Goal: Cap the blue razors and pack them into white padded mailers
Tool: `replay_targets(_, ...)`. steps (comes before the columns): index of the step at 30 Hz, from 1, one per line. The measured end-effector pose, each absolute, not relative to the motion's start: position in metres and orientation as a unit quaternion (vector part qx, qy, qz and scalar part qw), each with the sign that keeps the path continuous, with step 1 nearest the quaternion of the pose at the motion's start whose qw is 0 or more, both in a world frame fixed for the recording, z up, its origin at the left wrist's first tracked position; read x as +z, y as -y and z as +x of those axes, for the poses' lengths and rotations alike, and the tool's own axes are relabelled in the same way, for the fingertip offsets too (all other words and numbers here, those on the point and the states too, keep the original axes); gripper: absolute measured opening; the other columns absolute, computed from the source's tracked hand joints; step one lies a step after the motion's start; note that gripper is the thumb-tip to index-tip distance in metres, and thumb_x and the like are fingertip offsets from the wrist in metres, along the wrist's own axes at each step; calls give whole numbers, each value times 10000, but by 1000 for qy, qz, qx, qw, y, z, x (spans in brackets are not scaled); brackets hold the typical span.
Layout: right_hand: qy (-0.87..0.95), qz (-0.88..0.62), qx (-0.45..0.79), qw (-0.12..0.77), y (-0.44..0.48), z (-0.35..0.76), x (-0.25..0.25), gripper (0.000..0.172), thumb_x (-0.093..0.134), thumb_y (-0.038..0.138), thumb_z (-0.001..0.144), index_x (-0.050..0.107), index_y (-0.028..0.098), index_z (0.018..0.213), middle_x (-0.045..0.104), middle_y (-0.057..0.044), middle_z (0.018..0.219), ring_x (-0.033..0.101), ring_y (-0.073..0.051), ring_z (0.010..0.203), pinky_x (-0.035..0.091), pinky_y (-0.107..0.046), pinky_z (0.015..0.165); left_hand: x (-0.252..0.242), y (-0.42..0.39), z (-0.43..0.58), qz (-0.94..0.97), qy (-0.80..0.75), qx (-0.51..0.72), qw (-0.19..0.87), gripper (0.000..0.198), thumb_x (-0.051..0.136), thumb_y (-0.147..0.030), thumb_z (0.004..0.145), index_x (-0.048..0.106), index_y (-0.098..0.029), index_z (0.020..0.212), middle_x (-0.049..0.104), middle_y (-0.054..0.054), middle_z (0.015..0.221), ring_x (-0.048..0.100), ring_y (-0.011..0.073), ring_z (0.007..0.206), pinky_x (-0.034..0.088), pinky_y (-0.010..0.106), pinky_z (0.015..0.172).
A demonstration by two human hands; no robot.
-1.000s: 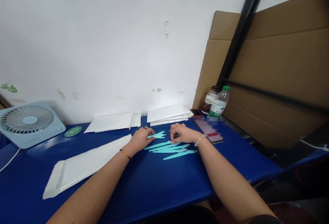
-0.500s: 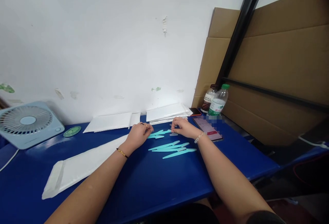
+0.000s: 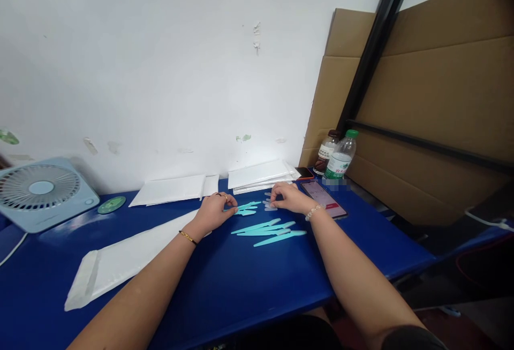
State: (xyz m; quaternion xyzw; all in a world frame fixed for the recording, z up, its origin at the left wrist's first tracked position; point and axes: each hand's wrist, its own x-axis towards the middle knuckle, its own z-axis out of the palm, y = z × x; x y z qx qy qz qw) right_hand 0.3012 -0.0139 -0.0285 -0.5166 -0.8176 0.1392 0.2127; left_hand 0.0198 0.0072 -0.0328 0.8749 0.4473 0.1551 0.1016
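Note:
My left hand (image 3: 217, 213) has its fingers closed on the left ends of several turquoise eyebrow razors (image 3: 247, 210), which point right, just above or on the blue table. Small clear caps (image 3: 269, 206) lie in a loose row to their right. Over these caps is my right hand (image 3: 287, 198), with thumb and fingertips pinched together. Whether a cap is between those fingertips is too small to make out. Nearer to me, several more turquoise razors (image 3: 267, 230) lie side by side, their handles mostly angled left and down.
A long white padded envelope (image 3: 120, 259) lies under my left forearm. White envelopes (image 3: 261, 174) are stacked along the wall. A phone (image 3: 325, 199) and two bottles (image 3: 340, 157) stand to the right; a blue fan (image 3: 44, 192) sits at the left of the blue table (image 3: 241, 291).
The razor that reached to my right fingertips has drawn back left, leaving a gap. More clear caps show beneath my right hand, which has shifted slightly right.

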Motion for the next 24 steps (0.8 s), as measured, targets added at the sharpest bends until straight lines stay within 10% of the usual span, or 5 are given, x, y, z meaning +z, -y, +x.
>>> replay_targets(14,873,-444,171,102,27,291,-24,96,732,300,700,698,214,726,598,-20,879,540,-207,900,328,-356,839,-34,-1,28,884,-392,211,142,392,409,-458,898,635,-228,1120,639,68,1107,555,226,1042,417,342,905)
replay_targets(24,850,-442,223,182,30,288,-18,95,631,267,780,642,175,802,598,13,675,513,-120,618,369,-226,584,-13,12,31,808,-380,204,403,587,273,-584,894,680,-168,974,691,41,803,584,150,672,457,266,635)
